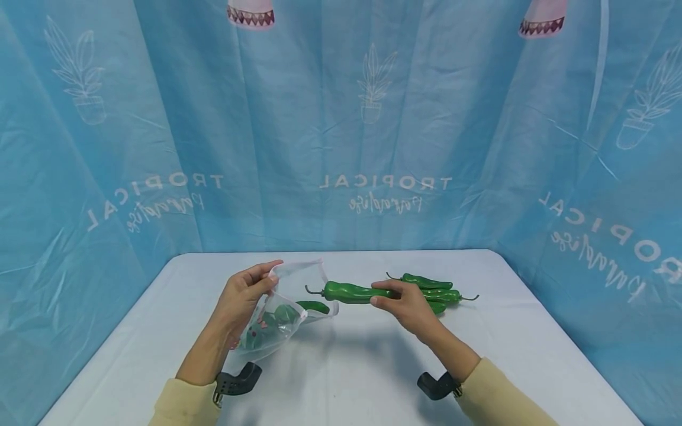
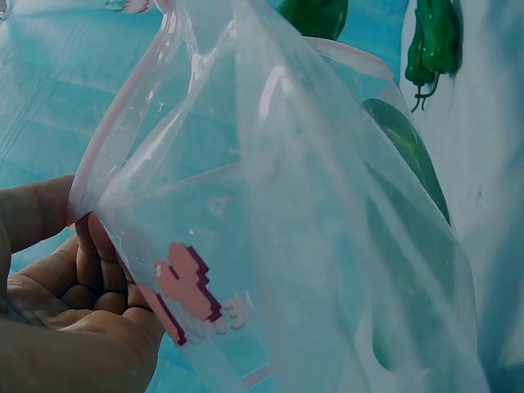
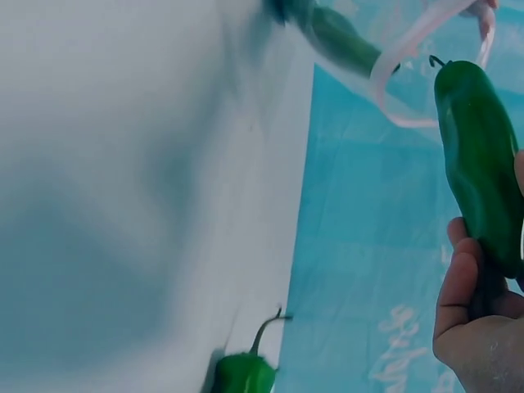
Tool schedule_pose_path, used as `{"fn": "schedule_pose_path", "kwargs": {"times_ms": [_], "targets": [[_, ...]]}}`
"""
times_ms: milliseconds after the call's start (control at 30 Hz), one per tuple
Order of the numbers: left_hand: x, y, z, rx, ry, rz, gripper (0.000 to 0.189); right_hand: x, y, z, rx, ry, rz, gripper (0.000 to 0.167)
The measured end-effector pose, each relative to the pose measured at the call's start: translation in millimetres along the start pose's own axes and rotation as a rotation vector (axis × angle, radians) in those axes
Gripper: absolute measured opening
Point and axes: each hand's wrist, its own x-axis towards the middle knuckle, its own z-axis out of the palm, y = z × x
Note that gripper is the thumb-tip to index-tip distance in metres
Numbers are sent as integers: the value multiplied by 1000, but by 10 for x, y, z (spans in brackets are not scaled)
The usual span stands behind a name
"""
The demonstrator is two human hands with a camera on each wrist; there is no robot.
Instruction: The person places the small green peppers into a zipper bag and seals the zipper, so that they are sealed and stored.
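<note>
My left hand (image 1: pixel 246 296) pinches the pink-edged rim of a clear plastic bag (image 2: pixel 205 205) between thumb and fingers, and the bag's mouth gapes toward the right. Inside the bag lie green peppers (image 1: pixel 313 306), one with its end near the opening; a pink printed figure shows on the plastic. My right hand (image 1: pixel 405 302) grips a long green pepper (image 3: pixel 475 155) by its lower end. Its curled stem points left at the bag's mouth, with the pepper level above the table in the head view.
Several more green peppers (image 1: pixel 426 281) lie in a group on the white table (image 1: pixel 362 378), just beyond and right of my right hand. A blue printed curtain (image 1: pixel 351 225) hangs along the table's back and sides.
</note>
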Motion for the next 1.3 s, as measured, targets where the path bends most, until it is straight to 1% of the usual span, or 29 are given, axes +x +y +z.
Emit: {"fn": "schedule_pose_path", "kwargs": {"times_ms": [133,233,367,500,767,1000,1300], "targets": [[1,2,8,8,10,-15,43,67,-65,120,-14,-19,-38,36],[2,7,11,17,17,-21,43,118,-103,211,-40,-17,-54,35],[4,8,10,19,16,-16,43,183,-140,325,-68,-12,-54,33],[7,8,11,10,12,-12,43,223,-182,417,-78,-24,-58,34],[11,6,20,9,9,-23,43,258,-295,568,-121,-37,-66,34],[11,8,34,-2,1,-26,43,294,-343,688,-146,-53,-71,37],[14,13,43,7,0,-41,43,336,-438,833,-153,-64,-56,36]]}}
